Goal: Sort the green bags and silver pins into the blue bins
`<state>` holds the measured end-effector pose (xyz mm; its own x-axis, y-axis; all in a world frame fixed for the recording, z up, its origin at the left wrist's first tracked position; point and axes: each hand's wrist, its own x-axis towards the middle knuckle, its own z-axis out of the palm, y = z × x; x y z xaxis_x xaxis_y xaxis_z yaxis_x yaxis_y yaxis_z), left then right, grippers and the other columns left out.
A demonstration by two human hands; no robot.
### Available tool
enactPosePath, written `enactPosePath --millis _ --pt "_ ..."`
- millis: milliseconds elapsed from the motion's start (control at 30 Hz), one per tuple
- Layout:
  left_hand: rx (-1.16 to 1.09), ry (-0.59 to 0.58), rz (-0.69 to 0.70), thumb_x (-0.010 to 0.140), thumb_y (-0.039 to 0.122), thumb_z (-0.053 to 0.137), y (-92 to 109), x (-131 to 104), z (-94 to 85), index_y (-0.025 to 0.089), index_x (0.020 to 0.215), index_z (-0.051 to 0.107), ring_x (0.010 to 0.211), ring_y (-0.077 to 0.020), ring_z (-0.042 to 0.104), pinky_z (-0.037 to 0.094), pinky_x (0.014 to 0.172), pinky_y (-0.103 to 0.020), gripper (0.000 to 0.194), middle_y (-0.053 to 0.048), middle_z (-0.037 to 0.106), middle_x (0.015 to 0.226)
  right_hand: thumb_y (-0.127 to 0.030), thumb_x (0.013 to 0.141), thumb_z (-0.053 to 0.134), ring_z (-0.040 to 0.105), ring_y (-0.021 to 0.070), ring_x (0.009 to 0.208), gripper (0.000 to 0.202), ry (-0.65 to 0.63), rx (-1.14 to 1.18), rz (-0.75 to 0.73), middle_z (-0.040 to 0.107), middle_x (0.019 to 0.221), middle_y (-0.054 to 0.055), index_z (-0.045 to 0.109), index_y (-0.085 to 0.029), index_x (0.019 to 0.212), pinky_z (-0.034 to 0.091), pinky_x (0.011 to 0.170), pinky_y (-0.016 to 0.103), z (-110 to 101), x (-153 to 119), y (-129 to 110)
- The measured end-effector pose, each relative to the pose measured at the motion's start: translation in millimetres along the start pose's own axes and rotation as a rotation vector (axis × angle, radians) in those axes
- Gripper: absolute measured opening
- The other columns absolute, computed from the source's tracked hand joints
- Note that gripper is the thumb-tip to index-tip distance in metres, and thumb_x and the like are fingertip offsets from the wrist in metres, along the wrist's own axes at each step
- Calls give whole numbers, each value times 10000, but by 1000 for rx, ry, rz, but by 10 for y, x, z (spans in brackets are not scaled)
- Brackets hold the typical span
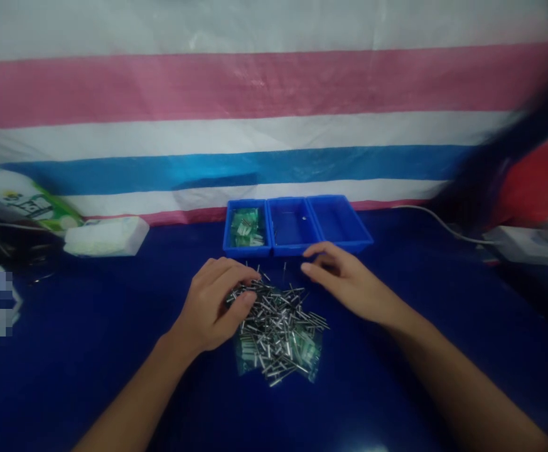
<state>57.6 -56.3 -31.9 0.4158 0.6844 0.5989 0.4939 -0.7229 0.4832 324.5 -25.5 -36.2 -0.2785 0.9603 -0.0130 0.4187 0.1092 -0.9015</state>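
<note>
A heap of silvery pop rivets (278,320) with thin pins lies on the dark blue table in front of me. Under and among it are small greenish clear bags (307,348) with rivets inside. My left hand (217,301) rests at the heap's left edge, thumb and fingers apart, fingertips over the rivets; no held piece shows. To the right of the heap hovers my right hand (344,276), thumb and forefinger apart with nothing visible between them. Its other fingers are curled and partly hidden. A few loose rivets lie at the far side of the heap, between the hands.
Behind the heap stand three joined blue bins (297,251); the left one holds bagged rivets (247,227), the middle one a few small pieces. A tissue pack (107,236) and a white-green bottle (24,194) stand at left. A cable (436,220) runs at right before a striped sheet (274,132).
</note>
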Motion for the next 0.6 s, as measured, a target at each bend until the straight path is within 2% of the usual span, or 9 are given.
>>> enactPosePath --millis 67,100,167,233,400,500,600 --pt "8 -1 -4 992 295 506 -3 8 -4 199 1087 652 879 -189 615 446 764 -358 200 -50 680 951 -353 961 580 636 176 728 184 -21 -231 -142 672 854 24 637 -226 1082 519 670 333 43 1 34" --pt "15 -2 -6 991 295 507 -1 14 -4 197 1083 654 881 -189 617 448 765 -357 199 -51 681 955 -284 971 551 669 197 836 174 -33 -330 -234 696 962 47 656 -226 1098 544 750 360 67 6 56" --pt "36 -9 -7 990 290 507 6 29 -1 196 1070 658 875 -189 622 450 765 -355 195 -50 686 952 -156 972 483 669 225 1070 289 -71 -461 -405 667 1244 77 672 -229 1178 548 909 407 117 28 105" --pt "60 -18 0 987 283 508 17 44 3 194 1050 661 863 -189 629 451 759 -352 188 -48 694 941 -80 956 442 636 231 1193 400 -121 -505 -501 604 1398 70 670 -234 1247 533 993 424 161 57 149" --pt "78 -41 31 973 255 531 32 52 1 191 1031 657 851 -189 640 447 751 -358 153 -47 710 944 -82 957 455 682 236 1106 392 -163 -523 -518 708 1234 49 699 -231 1226 561 936 424 191 97 181" --pt "72 -35 29 971 244 532 26 44 -9 188 1037 662 853 -189 639 450 742 -353 156 -48 708 942 -57 945 449 698 218 983 390 -164 -603 -495 700 1156 66 704 -220 1190 566 816 373 175 89 159" --pt "55 -9 14 971 245 535 17 44 -22 178 1049 669 846 -183 636 462 735 -341 169 -49 697 930 17 871 445 686 218 888 467 -153 -740 -448 667 1118 93 668 -191 1224 539 709 349 172 78 139"
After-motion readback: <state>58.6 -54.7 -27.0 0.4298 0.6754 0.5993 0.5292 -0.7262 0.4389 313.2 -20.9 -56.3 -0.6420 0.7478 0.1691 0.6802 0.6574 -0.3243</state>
